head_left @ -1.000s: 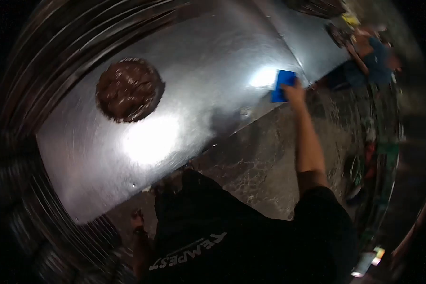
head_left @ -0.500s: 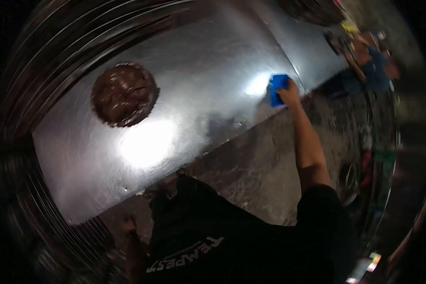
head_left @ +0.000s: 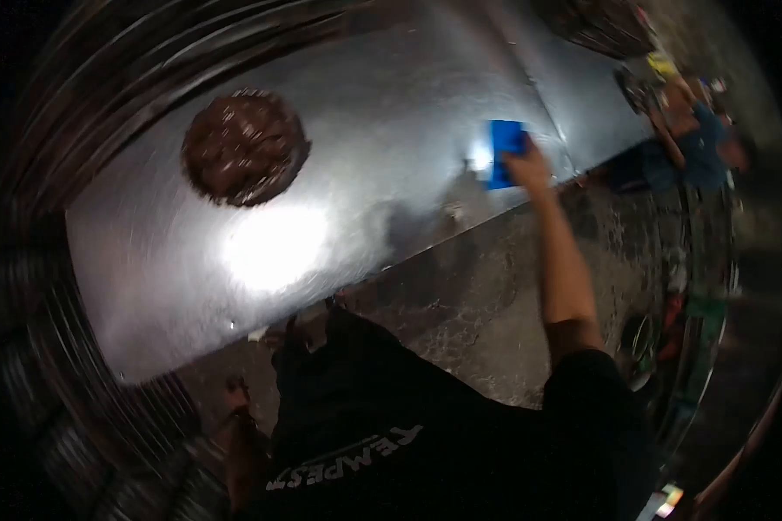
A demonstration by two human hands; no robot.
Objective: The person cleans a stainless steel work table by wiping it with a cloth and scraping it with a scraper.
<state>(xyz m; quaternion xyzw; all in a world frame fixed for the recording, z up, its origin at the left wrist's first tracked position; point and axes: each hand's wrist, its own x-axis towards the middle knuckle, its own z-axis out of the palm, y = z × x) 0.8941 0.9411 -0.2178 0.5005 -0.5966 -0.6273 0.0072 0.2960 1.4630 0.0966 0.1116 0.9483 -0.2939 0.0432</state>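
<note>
My right hand (head_left: 528, 167) grips a flat, rectangular blue piece (head_left: 500, 156), which looks like a plastic scraper. It is held close over the metal tabletop (head_left: 365, 130), near the front edge toward the right. My left hand (head_left: 237, 391) hangs low beside my body, below the tabletop's front edge; its fingers are dark and smeared. On the left part of the tabletop sits a round, glossy brown mass (head_left: 245, 148) with a lumpy surface, apart from both hands.
Another person (head_left: 699, 143) in a blue top stands at the far right end. A dark round object (head_left: 599, 22) lies at the table's far right. Stacked curved metal edges (head_left: 165, 78) run along the back, and a seam (head_left: 543, 108) crosses the tabletop.
The view has shifted, so the table and brown mass sit a little higher. My right hand has moved slightly left with the blue piece, which shows more of its flat face.
</note>
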